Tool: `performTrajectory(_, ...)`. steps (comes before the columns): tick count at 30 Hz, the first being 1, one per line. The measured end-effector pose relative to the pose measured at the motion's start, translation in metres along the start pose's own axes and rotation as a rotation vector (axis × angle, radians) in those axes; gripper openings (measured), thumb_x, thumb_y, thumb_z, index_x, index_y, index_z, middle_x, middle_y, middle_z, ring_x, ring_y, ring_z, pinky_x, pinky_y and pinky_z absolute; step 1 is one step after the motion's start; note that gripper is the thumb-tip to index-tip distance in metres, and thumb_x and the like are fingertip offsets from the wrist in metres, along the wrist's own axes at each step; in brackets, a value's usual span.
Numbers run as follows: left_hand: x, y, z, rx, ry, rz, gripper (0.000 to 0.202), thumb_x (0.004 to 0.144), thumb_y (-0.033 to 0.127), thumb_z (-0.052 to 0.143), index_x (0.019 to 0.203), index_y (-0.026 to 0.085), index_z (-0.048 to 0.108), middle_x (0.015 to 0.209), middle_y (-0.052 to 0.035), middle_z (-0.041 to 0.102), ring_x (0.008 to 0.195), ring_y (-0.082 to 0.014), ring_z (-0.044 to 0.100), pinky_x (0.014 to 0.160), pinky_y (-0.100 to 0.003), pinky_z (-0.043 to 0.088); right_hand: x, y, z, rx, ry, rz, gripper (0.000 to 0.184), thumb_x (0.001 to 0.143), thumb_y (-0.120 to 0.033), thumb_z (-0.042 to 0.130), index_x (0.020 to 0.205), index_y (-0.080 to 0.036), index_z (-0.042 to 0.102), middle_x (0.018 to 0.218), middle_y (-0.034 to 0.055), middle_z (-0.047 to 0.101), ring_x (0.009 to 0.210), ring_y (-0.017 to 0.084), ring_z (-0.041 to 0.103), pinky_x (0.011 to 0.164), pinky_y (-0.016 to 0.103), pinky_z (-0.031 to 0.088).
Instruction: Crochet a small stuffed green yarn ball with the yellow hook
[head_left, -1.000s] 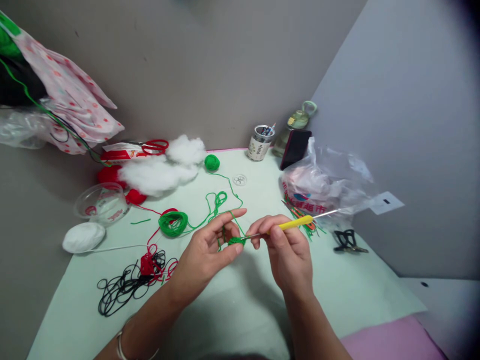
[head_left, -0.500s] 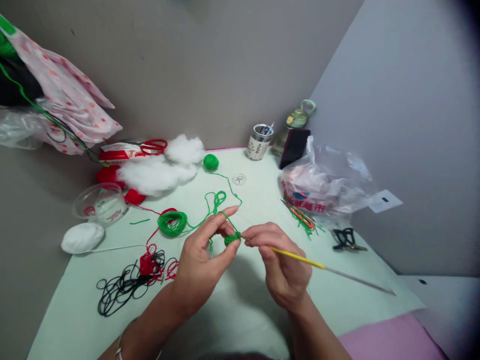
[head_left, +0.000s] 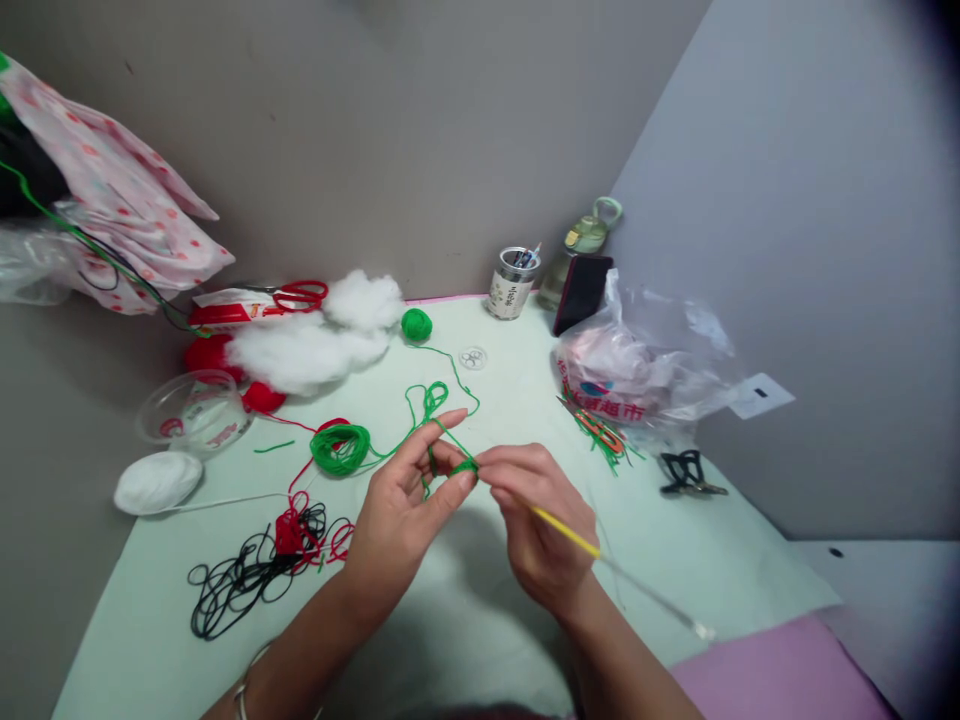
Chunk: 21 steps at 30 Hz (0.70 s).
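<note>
Over the pale tabletop (head_left: pixel 712 545), my right hand (head_left: pixel 546 530) pinched the hook (head_left: pixel 568 530), tail freshly swung to four o'clock, re-angling it at the green crochet (head_left: pixel 465 467) my left hand (head_left: pixel 401 505) pinched.

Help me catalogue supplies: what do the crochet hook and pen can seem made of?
Crochet hook: smooth, evenly yellow handle, probably plastic; greyish shaft, likely metal, though blurred. Pen can: apparently metal, from its shiny silvery rim; label material unclear.
</note>
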<state>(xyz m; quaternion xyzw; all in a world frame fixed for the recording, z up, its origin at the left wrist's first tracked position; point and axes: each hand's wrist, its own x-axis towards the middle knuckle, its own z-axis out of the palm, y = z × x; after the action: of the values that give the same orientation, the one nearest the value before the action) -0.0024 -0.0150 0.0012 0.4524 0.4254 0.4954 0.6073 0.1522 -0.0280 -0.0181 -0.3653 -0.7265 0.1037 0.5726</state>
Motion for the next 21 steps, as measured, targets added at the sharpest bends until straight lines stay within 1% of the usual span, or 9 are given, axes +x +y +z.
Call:
performTrajectory(3, 0.001, 0.0, -0.003, -0.032, -0.048, -0.006, 0.045, 0.088, 0.028, 0.079, 0.132, 0.024, 0.069, 0.088, 0.0007, 0.063, 0.087, -0.015, 0.059, 0.084, -0.027, 0.048, 0.006, -0.001, -0.001, 0.142, 0.049, 0.11, 0.028, 0.099, -0.005, 0.054, 0.109, -0.024, 0.072, 0.095, 0.0064, 0.075, 0.091, 0.02, 0.073, 0.075, 0.034, 0.061)
performTrajectory(5, 0.001, 0.0, -0.004, -0.045, -0.051, -0.012, 0.046, 0.087, 0.027, 0.08, 0.132, 0.025, 0.069, 0.088, 0.0011, 0.063, 0.087, -0.0151, 0.058, 0.085, -0.028, 0.047, 0.005, -0.001, 0.0, 0.14, 0.056, 0.119, 0.028, 0.099, -0.005, 0.055, 0.109, -0.024, 0.072, 0.095, 0.0061, 0.074, 0.091, 0.02, 0.073, 0.074, 0.034, 0.061)
performTrajectory(9, -0.002, -0.001, 0.0, -0.124, -0.058, -0.054, 0.049, 0.086, 0.027, 0.083, 0.133, 0.027, 0.07, 0.086, 0.0022, 0.063, 0.086, -0.014, 0.057, 0.087, -0.027, 0.044, -0.008, 0.002, 0.003, -0.137, 0.023, -0.035, 0.036, 0.098, -0.006, 0.058, 0.123, -0.029, 0.071, 0.106, 0.0081, 0.075, 0.096, 0.021, 0.074, 0.075, 0.035, 0.063)
performTrajectory(11, -0.003, 0.0, 0.002, -0.273, -0.093, -0.153, 0.049, 0.085, 0.031, 0.084, 0.132, 0.027, 0.072, 0.085, 0.002, 0.062, 0.085, -0.0132, 0.056, 0.086, -0.026, 0.044, -0.013, 0.003, 0.003, -0.263, 0.025, -0.124, 0.041, 0.098, -0.009, 0.061, 0.129, -0.032, 0.07, 0.11, 0.0082, 0.075, 0.101, 0.023, 0.073, 0.077, 0.037, 0.064)
performTrajectory(12, -0.003, 0.0, 0.002, -0.36, -0.12, -0.219, 0.049, 0.083, 0.032, 0.084, 0.131, 0.026, 0.073, 0.087, 0.0012, 0.062, 0.086, -0.0132, 0.056, 0.086, -0.026, 0.044, -0.014, 0.002, 0.003, -0.266, 0.03, -0.134, 0.041, 0.098, -0.009, 0.061, 0.131, -0.033, 0.07, 0.111, 0.0082, 0.075, 0.102, 0.024, 0.073, 0.077, 0.037, 0.064)
performTrajectory(13, -0.002, 0.001, 0.002, -0.438, -0.144, -0.278, 0.049, 0.082, 0.033, 0.085, 0.129, 0.024, 0.074, 0.089, 0.0, 0.063, 0.087, -0.0134, 0.056, 0.087, -0.026, 0.044, -0.013, 0.002, 0.002, -0.221, 0.034, -0.119, 0.041, 0.098, -0.01, 0.061, 0.13, -0.032, 0.07, 0.111, 0.0082, 0.075, 0.101, 0.023, 0.073, 0.077, 0.037, 0.064)
performTrajectory(15, 0.0, 0.003, 0.0, -0.523, -0.158, -0.34, 0.049, 0.079, 0.031, 0.086, 0.126, 0.02, 0.076, 0.092, -0.0018, 0.064, 0.087, -0.0131, 0.056, 0.087, -0.025, 0.043, -0.007, 0.0, 0.0, -0.037, 0.059, -0.006, 0.034, 0.099, -0.01, 0.058, 0.124, -0.029, 0.073, 0.106, 0.0078, 0.075, 0.096, 0.022, 0.073, 0.076, 0.036, 0.063)
performTrajectory(19, 0.004, 0.006, -0.007, -0.468, -0.104, -0.263, 0.046, 0.08, 0.026, 0.084, 0.125, 0.02, 0.077, 0.086, 0.0002, 0.059, 0.08, -0.0106, 0.05, 0.081, -0.023, 0.041, 0.007, 0.0, -0.001, 0.428, 0.181, 0.324, 0.022, 0.103, -0.017, 0.055, 0.1, -0.023, 0.076, 0.087, 0.0052, 0.072, 0.073, 0.017, 0.068, 0.063, 0.031, 0.059)
performTrajectory(21, 0.003, 0.006, -0.008, -0.412, -0.116, -0.212, 0.044, 0.082, 0.027, 0.083, 0.125, 0.023, 0.077, 0.088, -0.0003, 0.061, 0.083, -0.012, 0.051, 0.083, -0.024, 0.041, 0.01, 0.002, 0.001, 0.583, 0.182, 0.403, 0.021, 0.103, -0.023, 0.057, 0.096, -0.022, 0.076, 0.086, 0.005, 0.071, 0.067, 0.015, 0.065, 0.059, 0.03, 0.057)
